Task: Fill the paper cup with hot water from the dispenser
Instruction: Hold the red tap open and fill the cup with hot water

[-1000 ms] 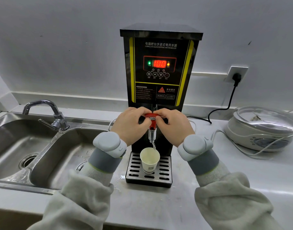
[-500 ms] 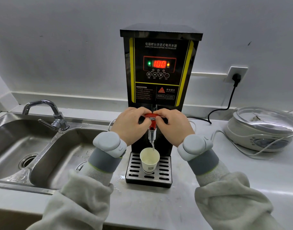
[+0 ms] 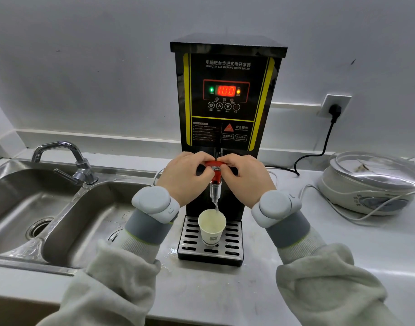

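A black and yellow hot water dispenser (image 3: 227, 76) stands against the wall, its red display reading 100. My left hand (image 3: 184, 176) and my right hand (image 3: 246, 177) both pinch the red tap handle (image 3: 215, 164) from either side. Below the handle a metal spout (image 3: 215, 191) lets a thin stream of water fall. A white paper cup (image 3: 211, 228) stands upright on the slotted drip tray (image 3: 234, 248) under the spout, with water in it.
A steel double sink (image 3: 67, 222) with a chrome faucet (image 3: 67, 158) lies to the left. On the right sits a white cooker with a glass lid (image 3: 371, 184) and loose white cables. A black cord runs to the wall socket (image 3: 334, 109). Small puddles lie beside the tray.
Both hands stay on the red tap handle and water keeps running into the cup. Nothing else has moved.
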`<state>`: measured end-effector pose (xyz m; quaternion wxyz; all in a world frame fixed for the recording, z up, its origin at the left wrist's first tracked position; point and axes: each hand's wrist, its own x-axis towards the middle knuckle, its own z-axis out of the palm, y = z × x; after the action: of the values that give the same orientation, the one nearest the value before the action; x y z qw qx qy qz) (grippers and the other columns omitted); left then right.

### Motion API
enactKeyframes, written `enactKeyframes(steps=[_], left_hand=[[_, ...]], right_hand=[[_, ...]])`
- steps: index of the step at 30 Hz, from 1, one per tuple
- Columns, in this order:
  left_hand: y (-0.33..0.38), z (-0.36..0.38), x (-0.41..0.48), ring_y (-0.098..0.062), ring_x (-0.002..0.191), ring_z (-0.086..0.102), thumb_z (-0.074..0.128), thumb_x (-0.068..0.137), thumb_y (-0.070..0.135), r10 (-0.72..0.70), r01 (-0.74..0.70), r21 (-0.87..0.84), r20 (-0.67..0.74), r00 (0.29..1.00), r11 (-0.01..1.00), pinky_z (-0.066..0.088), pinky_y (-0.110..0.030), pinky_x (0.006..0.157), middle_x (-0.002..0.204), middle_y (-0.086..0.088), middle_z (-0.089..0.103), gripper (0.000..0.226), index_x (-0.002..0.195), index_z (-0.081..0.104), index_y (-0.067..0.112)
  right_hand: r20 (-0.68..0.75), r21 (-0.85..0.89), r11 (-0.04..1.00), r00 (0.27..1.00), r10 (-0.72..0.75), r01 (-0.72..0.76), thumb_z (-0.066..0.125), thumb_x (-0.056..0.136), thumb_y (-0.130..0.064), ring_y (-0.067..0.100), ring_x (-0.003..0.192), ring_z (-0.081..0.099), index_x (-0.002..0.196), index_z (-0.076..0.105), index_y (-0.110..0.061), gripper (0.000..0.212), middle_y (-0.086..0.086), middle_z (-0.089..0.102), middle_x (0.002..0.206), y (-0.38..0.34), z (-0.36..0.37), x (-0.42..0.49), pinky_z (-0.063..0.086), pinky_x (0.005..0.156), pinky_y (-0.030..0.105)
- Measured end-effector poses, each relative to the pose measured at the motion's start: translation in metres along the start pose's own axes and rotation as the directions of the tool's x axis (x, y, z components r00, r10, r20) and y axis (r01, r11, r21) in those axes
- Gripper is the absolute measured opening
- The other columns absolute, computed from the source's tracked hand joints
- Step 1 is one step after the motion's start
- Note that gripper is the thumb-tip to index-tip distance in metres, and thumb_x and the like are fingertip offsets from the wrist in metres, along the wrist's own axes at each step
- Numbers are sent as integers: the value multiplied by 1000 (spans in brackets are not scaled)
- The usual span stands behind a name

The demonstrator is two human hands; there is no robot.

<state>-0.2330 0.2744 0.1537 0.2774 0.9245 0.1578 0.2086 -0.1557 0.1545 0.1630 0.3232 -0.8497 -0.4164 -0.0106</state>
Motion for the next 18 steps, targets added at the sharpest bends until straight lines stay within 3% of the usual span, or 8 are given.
enactKeyframes(steps=[18], left_hand=[[-2,1,1,-13,109,47,41,84,28,-2,2,-6,-3,1000,1000,38,-29,93,109,0,63,31,111,57,24]], right_hand=[[-17,4,1000,1000,-1,1,44,91,-24,20,89,62,113,62,-20,29,4,71,97,2,1,0,52,85,39]])
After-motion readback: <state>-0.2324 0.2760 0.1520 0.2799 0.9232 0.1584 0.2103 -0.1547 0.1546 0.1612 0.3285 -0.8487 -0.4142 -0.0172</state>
